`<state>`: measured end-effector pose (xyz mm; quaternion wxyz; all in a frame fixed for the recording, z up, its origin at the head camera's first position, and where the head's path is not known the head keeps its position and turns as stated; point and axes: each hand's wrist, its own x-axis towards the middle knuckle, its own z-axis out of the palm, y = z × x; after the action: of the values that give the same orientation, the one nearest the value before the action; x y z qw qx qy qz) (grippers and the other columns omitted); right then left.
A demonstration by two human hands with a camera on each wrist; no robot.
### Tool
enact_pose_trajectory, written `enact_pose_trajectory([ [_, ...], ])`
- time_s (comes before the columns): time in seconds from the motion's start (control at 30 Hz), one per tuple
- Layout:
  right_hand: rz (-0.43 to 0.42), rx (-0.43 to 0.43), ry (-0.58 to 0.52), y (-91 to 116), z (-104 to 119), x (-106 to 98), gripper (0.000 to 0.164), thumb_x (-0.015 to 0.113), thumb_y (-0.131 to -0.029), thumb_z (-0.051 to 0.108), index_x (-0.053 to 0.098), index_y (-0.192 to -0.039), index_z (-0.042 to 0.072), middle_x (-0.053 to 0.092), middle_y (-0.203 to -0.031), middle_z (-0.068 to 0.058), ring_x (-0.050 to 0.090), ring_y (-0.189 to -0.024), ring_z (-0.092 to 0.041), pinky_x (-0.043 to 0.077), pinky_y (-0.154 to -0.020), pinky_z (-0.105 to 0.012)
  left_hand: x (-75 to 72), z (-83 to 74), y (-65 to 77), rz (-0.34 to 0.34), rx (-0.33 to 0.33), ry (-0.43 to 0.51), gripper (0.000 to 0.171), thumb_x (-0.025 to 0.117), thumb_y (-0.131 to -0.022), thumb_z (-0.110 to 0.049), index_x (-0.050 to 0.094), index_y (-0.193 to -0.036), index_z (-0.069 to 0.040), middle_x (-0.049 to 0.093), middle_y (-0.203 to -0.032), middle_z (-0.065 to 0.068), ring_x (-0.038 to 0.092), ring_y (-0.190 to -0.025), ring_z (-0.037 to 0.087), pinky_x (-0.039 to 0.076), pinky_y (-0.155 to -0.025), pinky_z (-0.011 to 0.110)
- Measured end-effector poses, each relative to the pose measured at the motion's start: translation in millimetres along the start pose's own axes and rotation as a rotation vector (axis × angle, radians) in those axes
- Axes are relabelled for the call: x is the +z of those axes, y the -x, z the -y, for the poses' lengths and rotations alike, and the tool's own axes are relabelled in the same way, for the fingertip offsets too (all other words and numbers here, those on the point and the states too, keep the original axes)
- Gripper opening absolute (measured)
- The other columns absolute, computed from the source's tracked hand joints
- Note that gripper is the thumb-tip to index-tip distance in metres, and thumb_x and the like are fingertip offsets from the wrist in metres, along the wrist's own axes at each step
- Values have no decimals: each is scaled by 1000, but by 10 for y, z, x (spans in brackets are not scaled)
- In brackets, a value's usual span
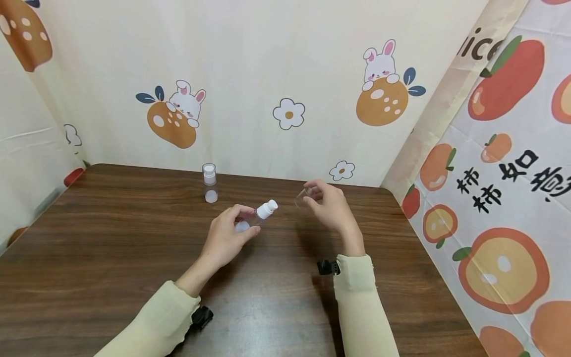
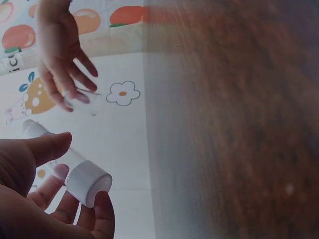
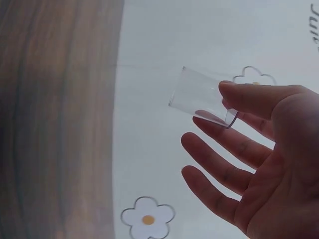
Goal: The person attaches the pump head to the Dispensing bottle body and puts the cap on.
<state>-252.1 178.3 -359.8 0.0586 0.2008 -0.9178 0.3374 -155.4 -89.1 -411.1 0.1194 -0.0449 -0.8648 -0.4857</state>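
Note:
In the head view my left hand grips a small clear pump bottle, held tilted above the table with its white pump toward the upper right. The left wrist view shows the bottle's white base between thumb and fingers. My right hand, apart from the bottle, pinches a clear see-through cap between thumb and index finger; the other fingers are spread. A second pump bottle, with a clear cap over its white pump, stands upright near the table's back edge, left of both hands.
The brown wooden table spans the space beneath both hands. A pale curtain with rabbits and flowers hangs behind its back edge. At the right hangs a fruit-printed cloth. Each sleeve has a black device at the cuff.

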Motion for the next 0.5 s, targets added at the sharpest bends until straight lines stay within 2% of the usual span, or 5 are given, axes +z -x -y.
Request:
enact_pose_trajectory([
  [0.27,-22,-103,-62,29,203,-62,31,75,-100,12,68,-130,10,74,-110,-9,73,-102,-24,60,-93,-41,0,17,-9,-4,-1,7,39,87,-89,-15,71,-124,-10,72,-122,11,66,-111,28,50,-93,44],
  [0.5,-17,-189,-109,69,379,-95,32,76,-99,11,68,-130,9,74,-105,-6,70,-98,-21,59,-95,-47,-2,16,-9,-6,-5,2,39,87,-88,-16,71,-124,-10,72,-121,10,66,-110,28,50,-92,43],
])
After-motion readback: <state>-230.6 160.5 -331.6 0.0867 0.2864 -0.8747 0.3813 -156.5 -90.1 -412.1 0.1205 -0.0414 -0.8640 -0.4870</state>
